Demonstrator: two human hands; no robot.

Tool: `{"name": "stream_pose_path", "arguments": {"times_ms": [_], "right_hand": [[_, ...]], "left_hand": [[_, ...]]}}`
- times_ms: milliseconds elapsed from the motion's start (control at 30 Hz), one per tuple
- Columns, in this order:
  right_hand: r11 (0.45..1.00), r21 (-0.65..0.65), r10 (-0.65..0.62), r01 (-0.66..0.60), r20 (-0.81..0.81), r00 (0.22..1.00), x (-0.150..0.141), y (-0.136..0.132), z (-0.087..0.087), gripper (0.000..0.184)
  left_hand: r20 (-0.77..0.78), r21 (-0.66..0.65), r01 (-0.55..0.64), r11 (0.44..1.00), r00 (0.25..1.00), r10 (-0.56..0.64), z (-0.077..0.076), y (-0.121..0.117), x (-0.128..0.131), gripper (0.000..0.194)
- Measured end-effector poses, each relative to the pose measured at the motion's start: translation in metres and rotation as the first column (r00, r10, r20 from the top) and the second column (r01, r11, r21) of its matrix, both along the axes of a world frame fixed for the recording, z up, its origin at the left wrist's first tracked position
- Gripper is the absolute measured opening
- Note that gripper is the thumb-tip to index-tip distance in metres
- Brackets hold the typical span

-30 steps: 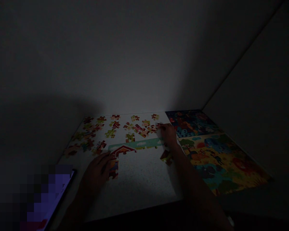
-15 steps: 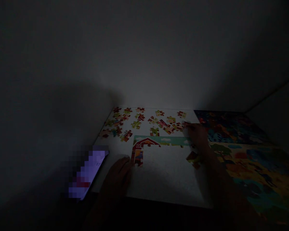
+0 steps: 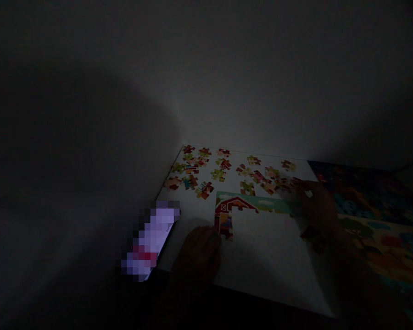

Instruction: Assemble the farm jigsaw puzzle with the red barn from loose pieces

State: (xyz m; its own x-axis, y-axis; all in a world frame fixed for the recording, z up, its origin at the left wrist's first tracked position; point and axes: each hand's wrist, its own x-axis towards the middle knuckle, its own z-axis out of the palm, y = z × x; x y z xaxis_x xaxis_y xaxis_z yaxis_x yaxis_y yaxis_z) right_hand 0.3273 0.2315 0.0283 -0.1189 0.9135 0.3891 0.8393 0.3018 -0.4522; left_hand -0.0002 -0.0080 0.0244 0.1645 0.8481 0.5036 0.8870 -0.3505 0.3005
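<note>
The left hand (image 3: 198, 256) rests low with its fingers (image 3: 211, 237) curled toward the foot of the barn section, while the right arm reaches forward and the right hand (image 3: 316, 206) hovers over the far end of the strip. The hands are well apart; the dim light hides whether either grips a piece. Since a second ago, everything has slid rightward in view and the left hand has dropped lower. The assembled jigsaw section (image 3: 236, 206) sits on the white worktop (image 3: 271, 266), an L: its long sky-and-grass strip runs 9 to 3 o'clock, its red barn column drops toward 6. Loose jigsaw pieces (image 3: 223, 174) lie at 12 o'clock from it, a pixelated phone (image 3: 151, 240) at 9.
</note>
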Motion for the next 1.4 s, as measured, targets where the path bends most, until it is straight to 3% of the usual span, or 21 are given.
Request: {"name": "stream_pose_path", "arguments": {"times_ms": [267,533,833,967,1133,1300,1400], "right_hand": [[0.975,-0.005,0.224,-0.224,0.017,0.974,-0.054,-0.021,0.004,0.029],[0.875,-0.131,0.476,-0.465,0.059,0.878,-0.123,-0.049,0.021,0.029],[0.792,-0.324,0.595,-0.518,0.215,0.775,-0.211,-0.038,0.046,0.037],[0.704,-0.382,0.696,-0.598,0.208,0.687,-0.248,-0.027,0.055,0.035],[0.584,-0.398,0.806,-0.707,0.184,0.562,-0.286,-0.024,0.042,0.03],[0.597,-0.369,0.8,-0.713,0.206,0.564,-0.294,-0.031,0.024,0.052],[0.573,-0.383,0.817,-0.724,0.206,0.538,-0.283,-0.033,0.029,0.045]], "left_hand": [[-0.003,-0.029,0.028,0.999,1.0,-0.029,-0.011,-0.002,-0.005,0.029],[0.009,-0.022,0.014,1.0,1.0,-0.014,-0.013,-0.003,-0.002,0.03],[0.061,-0.01,-0.004,1.0,0.998,0.004,-0.011,-0.001,0.002,0.032],[0.038,-0.034,0.0,0.999,0.999,0.001,-0.002,0.0,0.001,0.031],[0.057,-0.037,-0.011,0.999,0.998,0.013,0.001,-0.002,0.002,0.028],[0.084,-0.073,-0.02,0.997,0.996,0.026,0.003,-0.002,0.004,0.028],[0.122,-0.106,-0.004,0.994,0.992,0.017,0.005,-0.003,0.001,0.029]]}}
